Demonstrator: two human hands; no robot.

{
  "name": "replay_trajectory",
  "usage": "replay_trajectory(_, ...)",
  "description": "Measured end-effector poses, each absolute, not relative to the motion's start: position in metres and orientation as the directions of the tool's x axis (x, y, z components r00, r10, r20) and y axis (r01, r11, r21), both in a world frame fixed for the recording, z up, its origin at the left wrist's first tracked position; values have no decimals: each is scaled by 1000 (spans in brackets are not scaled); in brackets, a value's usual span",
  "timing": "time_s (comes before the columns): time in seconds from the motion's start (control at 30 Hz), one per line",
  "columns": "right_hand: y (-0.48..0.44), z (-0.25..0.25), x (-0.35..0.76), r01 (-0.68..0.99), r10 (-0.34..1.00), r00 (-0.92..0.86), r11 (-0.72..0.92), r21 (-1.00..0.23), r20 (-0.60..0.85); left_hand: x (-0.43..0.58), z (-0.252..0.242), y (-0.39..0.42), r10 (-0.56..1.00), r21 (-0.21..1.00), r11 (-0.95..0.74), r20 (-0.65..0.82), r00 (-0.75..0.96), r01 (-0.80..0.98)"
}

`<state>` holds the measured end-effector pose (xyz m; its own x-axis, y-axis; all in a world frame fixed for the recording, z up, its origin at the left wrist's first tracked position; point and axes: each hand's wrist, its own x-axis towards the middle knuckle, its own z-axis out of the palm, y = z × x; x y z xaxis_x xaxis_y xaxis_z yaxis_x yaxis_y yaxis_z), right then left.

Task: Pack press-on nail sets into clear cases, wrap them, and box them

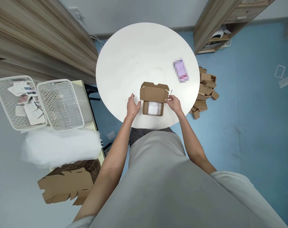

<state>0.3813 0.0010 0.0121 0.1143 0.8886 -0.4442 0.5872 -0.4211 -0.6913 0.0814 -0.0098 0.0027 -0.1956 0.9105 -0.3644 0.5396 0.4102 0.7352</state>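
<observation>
A small brown cardboard box [154,94] stands at the near edge of the round white table [125,63], its lid raised and tilted back. Inside it lies a white wrapped packet [154,108]. My left hand [133,107] is beside the box's left side, fingers apart and thumb pointing at the box, with nothing in it. At the right corner of the raised lid, my right hand [174,104] holds the lid's edge between thumb and fingers.
A blurred purple item [181,70] lies on the table at right. Left, a side table carries two white baskets [60,104], one with paper cards, a stack of white sheets [63,145] and flat cardboard blanks [68,185]. Folded boxes [204,90] pile on the floor at right.
</observation>
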Motion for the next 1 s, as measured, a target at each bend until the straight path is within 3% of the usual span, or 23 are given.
replay_trajectory(0.1, 8, 11, 371, 519, 903, 11, -372, -769, -429, 85, -2, -3, 908, 800, 406, -406, -100, 442)
replay_trajectory(0.23, 1, 9, 364, 508, 907, -8, -360, -783, -422, 92, -3, -21, 913, 838, 379, -409, -9, 393)
replay_trajectory(0.67, -59, -1, 389, 455, 882, -171, -324, -829, -439, 93, -12, -87, 861, 771, 420, -506, 59, 479)
replay_trajectory(0.77, -79, 0, 398, 505, 867, -173, -329, -798, -468, 94, -8, -109, 902, 766, 328, -427, 57, 552)
replay_trajectory(0.87, -97, 7, 403, 574, 907, -180, -218, -789, -382, 93, 3, -129, 948, 754, 184, -305, 89, 631)
replay_trajectory(1.0, -110, 14, 404, 659, 922, -229, -89, -747, -311, 96, 16, -145, 948, 716, 134, -294, 123, 685)
